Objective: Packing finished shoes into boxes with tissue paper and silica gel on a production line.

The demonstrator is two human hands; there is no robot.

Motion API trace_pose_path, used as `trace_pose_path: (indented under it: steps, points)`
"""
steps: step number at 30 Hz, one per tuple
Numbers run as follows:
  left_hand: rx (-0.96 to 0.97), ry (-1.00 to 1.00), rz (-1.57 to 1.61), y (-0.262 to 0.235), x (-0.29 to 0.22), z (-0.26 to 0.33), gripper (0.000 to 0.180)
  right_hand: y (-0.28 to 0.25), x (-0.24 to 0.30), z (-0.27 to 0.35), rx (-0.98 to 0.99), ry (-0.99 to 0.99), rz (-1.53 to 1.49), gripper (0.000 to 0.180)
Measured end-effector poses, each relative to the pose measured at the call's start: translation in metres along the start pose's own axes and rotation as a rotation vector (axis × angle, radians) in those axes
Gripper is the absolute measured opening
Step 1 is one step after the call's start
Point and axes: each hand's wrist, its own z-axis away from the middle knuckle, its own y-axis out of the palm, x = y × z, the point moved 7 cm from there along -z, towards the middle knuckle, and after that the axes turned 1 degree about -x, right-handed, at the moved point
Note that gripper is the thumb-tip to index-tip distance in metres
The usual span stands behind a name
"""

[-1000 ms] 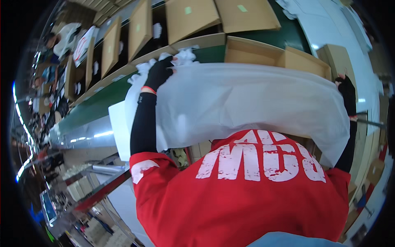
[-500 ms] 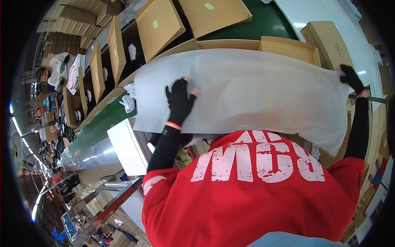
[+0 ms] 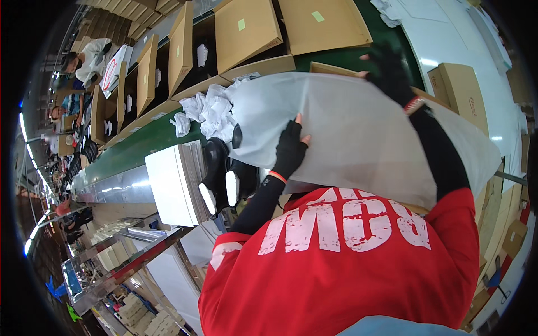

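A large white paper sheet [image 3: 358, 134] lies spread over an open cardboard box [image 3: 330, 68] in front of me. My left hand [image 3: 291, 148], in a black fingerless glove, presses flat on the sheet's near left part with fingers apart. My right hand [image 3: 389, 70], gloved the same way, grips the sheet's far edge at the box rim. Crumpled white paper [image 3: 210, 109] sticks out at the sheet's left end. A pair of black shoes [image 3: 224, 176] stands just left of my left forearm.
A stack of white sheets [image 3: 171, 185] sits left of the shoes. A green conveyor belt [image 3: 145, 145] runs diagonally past them. Open cardboard boxes [image 3: 246, 31] line its far side, and more boxes [image 3: 459, 92] stand at right. Other people [image 3: 87, 56] work far left.
The sheet has come down from being held spread out onto the box. My left hand slid right along it and my right hand moved left to the far edge.
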Motion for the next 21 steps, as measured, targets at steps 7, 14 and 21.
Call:
trace_pose_path:
  steps: [7, 14, 21]
  points:
    - [-0.044, -0.051, 0.273, 0.015, -0.023, 0.016, 0.064, 0.144, 0.003, -0.025, 0.600, 0.249, 0.014, 0.052]
    - [-0.116, -0.038, 0.297, -0.012, -0.020, 0.048, 0.058, 0.044, 0.081, 0.069, 0.823, -0.035, 0.125, 0.124]
    - [0.120, -0.069, 0.475, 0.017, -0.013, 0.052, 0.072, 0.144, 0.054, 0.128, 0.946, 0.254, 0.158, 0.135]
